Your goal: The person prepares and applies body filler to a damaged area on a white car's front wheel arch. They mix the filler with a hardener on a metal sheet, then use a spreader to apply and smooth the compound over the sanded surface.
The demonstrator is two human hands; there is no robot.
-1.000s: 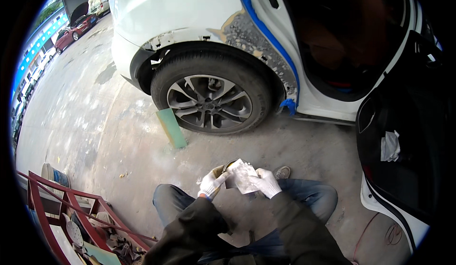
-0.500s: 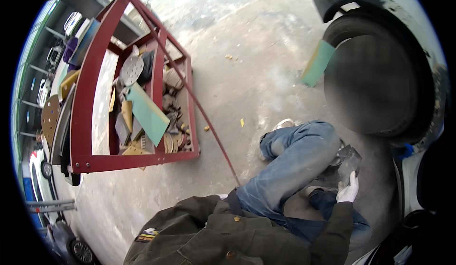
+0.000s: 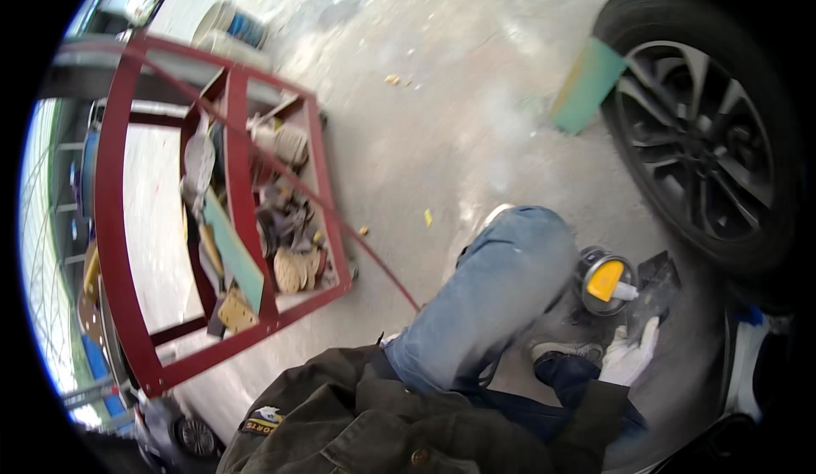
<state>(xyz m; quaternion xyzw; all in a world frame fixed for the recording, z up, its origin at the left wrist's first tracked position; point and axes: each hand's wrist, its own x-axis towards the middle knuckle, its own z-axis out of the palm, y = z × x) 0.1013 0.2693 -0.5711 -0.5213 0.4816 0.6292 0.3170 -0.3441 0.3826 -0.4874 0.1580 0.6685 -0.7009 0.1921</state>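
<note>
My right hand [image 3: 629,351] in a white glove grips the lower end of a dark flat plate [image 3: 654,280] near the floor. Beside it is a round grey can [image 3: 592,297], with a yellow piece [image 3: 605,278] and a white tube-like object [image 3: 627,292] on top. My left hand [image 3: 390,338] is mostly hidden behind my jacket sleeve and bent knee, so its fingers cannot be made out. A green rectangular pad [image 3: 585,87] stands against the car wheel [image 3: 693,164] on the right.
A red metal rack [image 3: 119,219] on the left holds pads, discs and other items, with a red bar [image 3: 378,260] slanting toward my knee. A bucket [image 3: 228,28] is beyond it. Grey concrete floor [image 3: 442,134] spans the middle. A car [image 3: 191,431] appears at lower left.
The view has swung left from the car toward the red rack. My hands, earlier together, are now apart, the left withdrawn behind my leg. The can with the yellow piece has come into view.
</note>
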